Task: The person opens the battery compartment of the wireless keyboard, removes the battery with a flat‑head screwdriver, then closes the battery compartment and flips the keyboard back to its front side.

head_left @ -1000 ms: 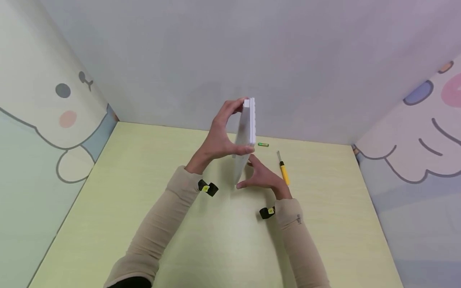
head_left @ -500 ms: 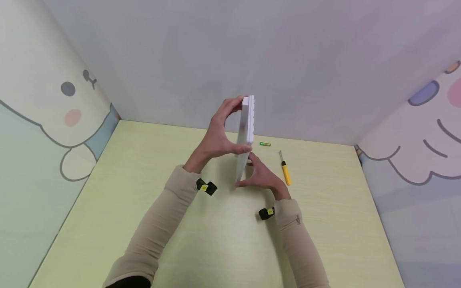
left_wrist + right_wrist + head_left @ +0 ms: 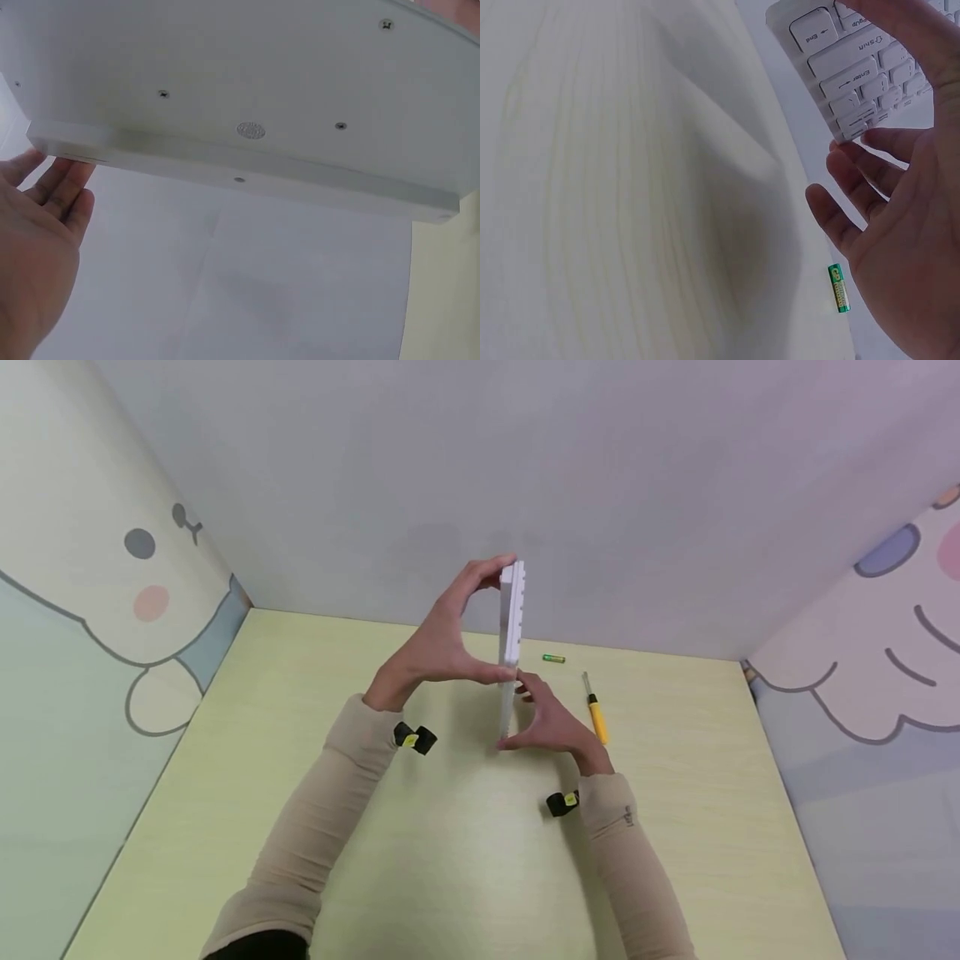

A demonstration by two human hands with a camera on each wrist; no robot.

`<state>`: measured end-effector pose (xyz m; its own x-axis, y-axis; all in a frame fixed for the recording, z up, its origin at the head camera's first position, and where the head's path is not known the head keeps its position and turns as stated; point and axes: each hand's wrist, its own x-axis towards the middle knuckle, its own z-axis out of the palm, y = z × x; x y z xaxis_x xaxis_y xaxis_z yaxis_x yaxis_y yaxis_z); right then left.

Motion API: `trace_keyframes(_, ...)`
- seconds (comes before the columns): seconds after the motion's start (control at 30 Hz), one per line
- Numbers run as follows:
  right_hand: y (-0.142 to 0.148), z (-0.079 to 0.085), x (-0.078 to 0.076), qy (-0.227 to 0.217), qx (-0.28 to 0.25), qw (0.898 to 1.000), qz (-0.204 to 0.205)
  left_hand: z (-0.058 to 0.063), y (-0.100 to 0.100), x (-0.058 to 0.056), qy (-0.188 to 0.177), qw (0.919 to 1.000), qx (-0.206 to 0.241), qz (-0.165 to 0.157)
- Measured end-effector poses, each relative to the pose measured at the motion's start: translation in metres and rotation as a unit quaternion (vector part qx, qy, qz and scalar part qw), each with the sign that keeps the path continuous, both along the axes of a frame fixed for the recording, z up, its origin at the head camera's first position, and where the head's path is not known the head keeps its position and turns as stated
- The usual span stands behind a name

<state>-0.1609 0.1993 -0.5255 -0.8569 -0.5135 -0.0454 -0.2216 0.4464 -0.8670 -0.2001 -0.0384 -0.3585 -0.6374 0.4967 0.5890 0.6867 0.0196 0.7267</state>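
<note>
A white keyboard [image 3: 512, 618] stands on edge between my two hands, almost edge-on in the head view. My left hand [image 3: 442, 647] grips its upper part, thumb and fingers spread across it. Lower down, my right hand [image 3: 551, 720] holds the other end between thumb and fingertips. The left wrist view looks onto the grey-white keyboard underside [image 3: 285, 82], with several small screws and a raised strip along one edge; left fingers [image 3: 71, 184] touch that strip. Keys [image 3: 847, 64], Enter and Shift among them, show in the right wrist view beside the right fingers [image 3: 855, 172].
A green battery [image 3: 553, 657] lies near the back of the pale yellow table [image 3: 675, 827]. Right of the right hand lies a screwdriver [image 3: 596, 714] with a yellow handle. Behind the table rises a grey wall [image 3: 637, 527].
The keyboard has turned more edge-on, its lower end shifting slightly right. My left wrist has moved a little left and up in the head view. Both hands keep their hold.
</note>
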Motion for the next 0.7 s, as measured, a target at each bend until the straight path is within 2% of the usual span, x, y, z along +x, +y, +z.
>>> trace_keyframes(0.17, 0.005, 0.004, -0.003, 0.008, 0.005, 1.000, 0.006, 0.004, -0.011, -0.002, -0.007, 0.9998, -0.007, -0.019)
trace_keyframes(0.43, 0.013, 0.008, -0.007, 0.003, 0.014, 1.000, 0.004, 0.007, -0.034, -0.003, -0.064, 0.9966, -0.042, -0.030)
trace_keyframes(0.7, 0.021, 0.016, -0.009, 0.005, 0.009, 1.000, 0.002, 0.009, -0.046, -0.003, -0.087, 0.9944, -0.048, -0.037)
